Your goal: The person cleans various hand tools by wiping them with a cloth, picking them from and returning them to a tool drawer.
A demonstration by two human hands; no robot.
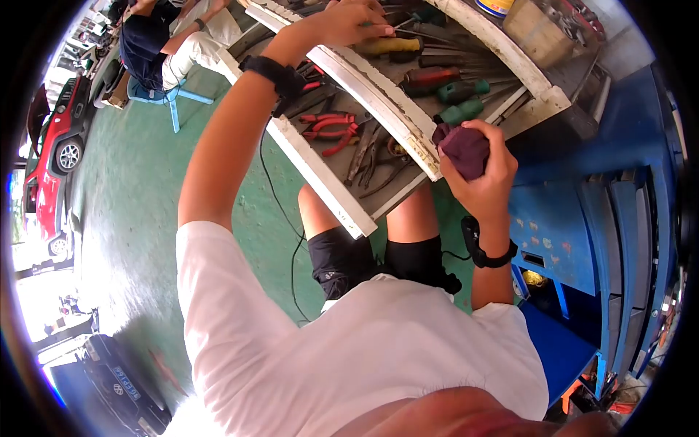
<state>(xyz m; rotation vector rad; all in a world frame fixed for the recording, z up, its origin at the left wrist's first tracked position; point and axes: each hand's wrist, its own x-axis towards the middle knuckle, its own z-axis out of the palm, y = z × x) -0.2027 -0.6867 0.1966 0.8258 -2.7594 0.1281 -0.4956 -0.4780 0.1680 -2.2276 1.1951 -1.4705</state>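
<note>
Maroon cloth: a dark, crumpled cloth (464, 151) was bunched into a rounded wad, its folds pressed together; it was held up in front of the body, at the near right corner of the upper drawer (386, 109).
Drawer edges: the white fronts were scuffed and browned along their rims; the upper drawer was set further back than the lower drawer (328, 188), in which red-handled pliers (328, 117) were seen.
Free room: green floor (145, 197) was left bare at the left (crossed by a thin black cable (273, 178) near the knees), while the right side was bounded by a blue cabinet (557, 237).
Right grip: the cloth was clasped by the right hand (491, 171), with thumb and fingers curled around it.
Left grip: the left hand (348, 23) was stretched over the upper drawer, fingers extended near a yellow screwdriver handle (397, 46); whether anything was grasped cannot be told.
</note>
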